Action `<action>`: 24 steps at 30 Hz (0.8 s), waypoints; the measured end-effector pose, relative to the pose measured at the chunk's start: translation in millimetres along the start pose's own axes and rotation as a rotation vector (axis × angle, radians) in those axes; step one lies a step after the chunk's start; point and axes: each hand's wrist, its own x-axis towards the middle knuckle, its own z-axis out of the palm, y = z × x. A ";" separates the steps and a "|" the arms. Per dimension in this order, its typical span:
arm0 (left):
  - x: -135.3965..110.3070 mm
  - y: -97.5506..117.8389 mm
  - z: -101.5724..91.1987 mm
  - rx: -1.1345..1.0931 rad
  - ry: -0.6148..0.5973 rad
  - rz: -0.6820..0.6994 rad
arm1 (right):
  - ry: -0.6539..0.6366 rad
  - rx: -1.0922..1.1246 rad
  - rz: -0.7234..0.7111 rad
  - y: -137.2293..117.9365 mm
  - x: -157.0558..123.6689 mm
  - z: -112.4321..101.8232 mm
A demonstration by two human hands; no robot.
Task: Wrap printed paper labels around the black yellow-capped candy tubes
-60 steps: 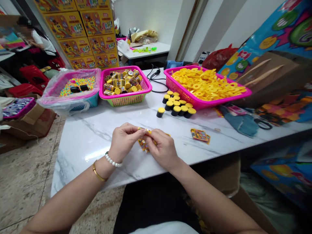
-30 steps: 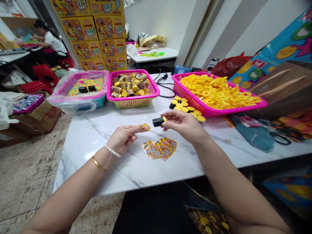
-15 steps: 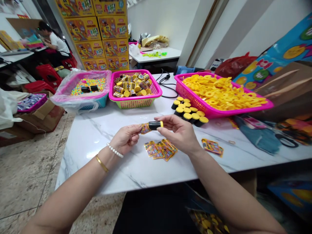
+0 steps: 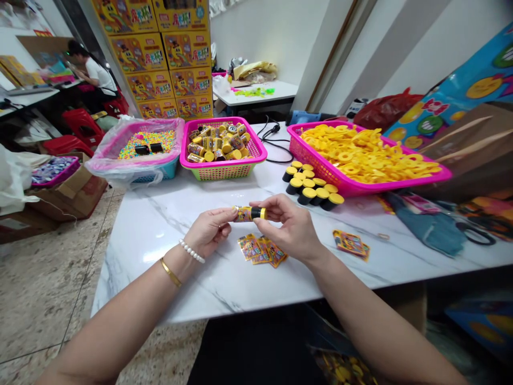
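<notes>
My left hand (image 4: 210,231) and my right hand (image 4: 290,224) meet above the white marble table (image 4: 160,224). Between them lies a small black tube with a yellow cap (image 4: 249,214), held sideways. A printed yellow label sleeve covers most of the tube; my left fingers pinch that end, my right fingers grip the cap end. A fan of loose labels (image 4: 262,249) lies on the table just below my hands. A second small pile of labels (image 4: 350,243) rests to the right.
Several bare black tubes with yellow caps (image 4: 310,184) stand by a pink basket of yellow rings (image 4: 371,155). A pink basket of labelled tubes (image 4: 220,147) and a bagged basket of coloured beads (image 4: 140,147) sit behind. Scissors (image 4: 473,232) lie right. A person sits far left.
My right hand fetched a black tube from the group and brought it to my left hand. The label sleeve has slid over the tube. The label stack was laid on the table.
</notes>
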 end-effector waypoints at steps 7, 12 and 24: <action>2.1 0.3 -3.9 0.131 -0.059 0.195 | -0.013 0.162 -0.068 4.4 2.8 -4.5; 5.7 -1.3 -9.8 0.182 -0.282 0.178 | -0.085 0.043 -0.223 7.9 5.3 -5.2; 4.0 -3.1 -9.3 0.146 -0.271 0.116 | 0.023 -0.234 -0.482 11.6 -2.8 9.7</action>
